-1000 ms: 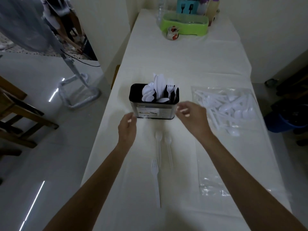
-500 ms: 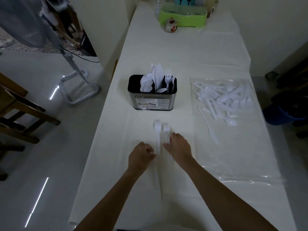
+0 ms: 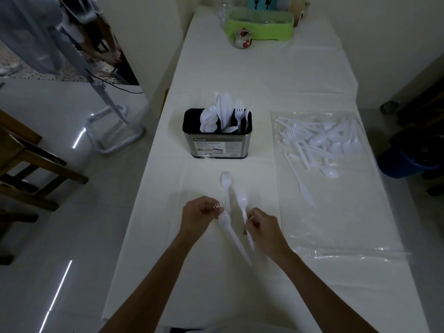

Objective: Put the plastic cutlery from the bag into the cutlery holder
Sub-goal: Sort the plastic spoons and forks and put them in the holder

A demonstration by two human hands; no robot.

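Plastic forks: my left hand point(image 3: 200, 216) pinches one point(image 3: 234, 236) by its head, my right hand point(image 3: 263, 227) grips what looks like another point(image 3: 243, 207), a third point(image 3: 225, 182) lies on the counter point(image 3: 240, 68) before the cutlery holder point(image 3: 217, 143).

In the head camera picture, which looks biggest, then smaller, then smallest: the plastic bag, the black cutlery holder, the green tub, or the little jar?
1. Plastic bag, largest by far.
2. Cutlery holder and green tub look about alike; the tub stands farther from the camera, so I won't rank them.
3. Little jar, smallest.
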